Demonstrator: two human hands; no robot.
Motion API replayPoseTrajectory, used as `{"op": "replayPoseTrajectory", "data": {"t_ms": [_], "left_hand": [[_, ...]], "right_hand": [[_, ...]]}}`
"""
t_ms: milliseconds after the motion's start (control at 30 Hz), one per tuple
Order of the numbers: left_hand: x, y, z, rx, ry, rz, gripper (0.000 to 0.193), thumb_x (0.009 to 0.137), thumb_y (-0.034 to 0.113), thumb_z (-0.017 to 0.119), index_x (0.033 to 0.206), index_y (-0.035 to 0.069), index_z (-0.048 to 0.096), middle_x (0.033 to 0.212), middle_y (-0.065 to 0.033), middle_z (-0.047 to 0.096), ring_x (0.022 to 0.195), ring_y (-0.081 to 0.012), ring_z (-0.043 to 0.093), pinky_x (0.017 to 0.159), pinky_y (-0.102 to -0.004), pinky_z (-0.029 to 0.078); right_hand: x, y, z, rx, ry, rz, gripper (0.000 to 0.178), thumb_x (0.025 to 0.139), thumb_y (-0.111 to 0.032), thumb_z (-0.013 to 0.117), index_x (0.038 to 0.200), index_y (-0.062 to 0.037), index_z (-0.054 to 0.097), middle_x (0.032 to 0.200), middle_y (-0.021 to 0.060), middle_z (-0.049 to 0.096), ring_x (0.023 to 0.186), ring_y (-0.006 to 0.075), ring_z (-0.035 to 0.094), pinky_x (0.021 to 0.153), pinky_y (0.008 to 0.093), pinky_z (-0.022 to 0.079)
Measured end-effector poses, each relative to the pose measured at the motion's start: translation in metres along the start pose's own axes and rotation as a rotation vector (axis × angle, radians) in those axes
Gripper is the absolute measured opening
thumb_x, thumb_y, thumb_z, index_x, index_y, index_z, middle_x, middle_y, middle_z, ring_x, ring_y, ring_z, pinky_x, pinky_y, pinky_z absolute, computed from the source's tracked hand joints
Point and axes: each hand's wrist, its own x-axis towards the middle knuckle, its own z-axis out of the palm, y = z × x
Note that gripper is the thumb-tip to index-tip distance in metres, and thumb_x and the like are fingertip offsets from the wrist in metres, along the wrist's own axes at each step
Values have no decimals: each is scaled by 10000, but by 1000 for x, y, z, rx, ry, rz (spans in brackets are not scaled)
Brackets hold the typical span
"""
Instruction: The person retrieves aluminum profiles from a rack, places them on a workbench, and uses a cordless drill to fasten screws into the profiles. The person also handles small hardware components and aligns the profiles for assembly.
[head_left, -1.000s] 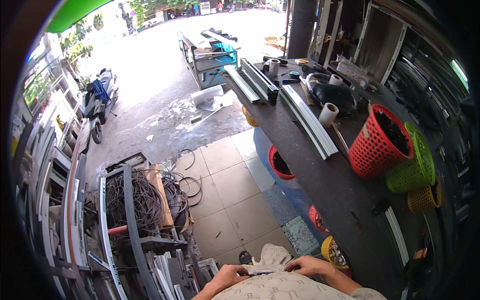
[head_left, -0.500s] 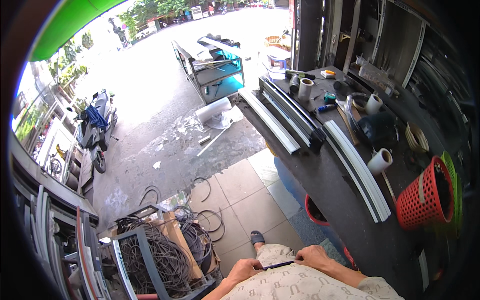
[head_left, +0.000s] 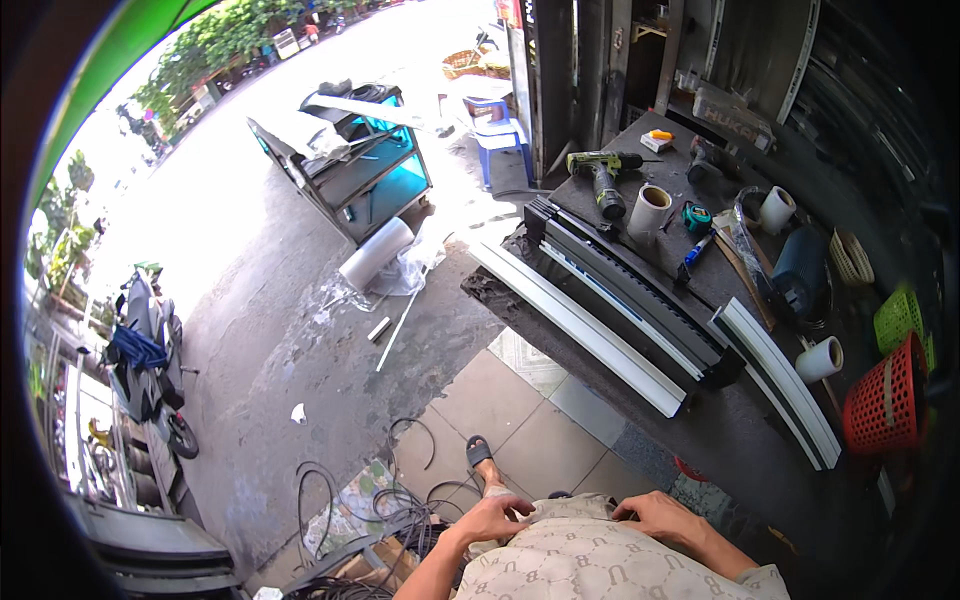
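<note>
Low in the head view, a patterned beige shirt (head_left: 600,562) is met at its left edge by the left hand (head_left: 495,518), at its right by the right hand (head_left: 652,516). Fingers are curled on both; whether cloth is gripped cannot be told. Ahead, a green drill (head_left: 606,180) is supported by a dark workbench (head_left: 742,432).

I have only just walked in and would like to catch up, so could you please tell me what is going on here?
A person is beside a dark workbench, with their left hand and right hand both at the front of their patterned beige shirt; whether they grip the cloth is hard to tell. Neither hand is on the bench, where a long white strip lies beside a dark profile, with a green drill farther back.
</note>
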Motion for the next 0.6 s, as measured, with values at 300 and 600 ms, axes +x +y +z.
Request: {"op": "replayPoseTrajectory", "data": {"t_ms": [300, 600], "left_hand": [[101, 46, -291, -427, 507, 270, 423, 988, 238, 775, 1325, -4, 689, 1109, -81, 751, 929, -135, 703, 811, -297, 591], [209, 148, -371, -624, 271, 305, 533, 1011, 245, 750, 1431, -47, 602, 1165, -108, 717, 902, -133, 671, 741, -286, 586]], "right_hand": [[101, -186, -67, -210, 1099, -286, 252, 841, -87, 808, 1084, -42, 757, 1044, 135, 741, 942, 333, 710, 850, 425, 561], [166, -190, -120, -307, 1127, -41, 643, 794, -212, 858, 1374, -21, 659, 1302, 171, 685, 1181, 354, 630, 992, 457, 477]]}}
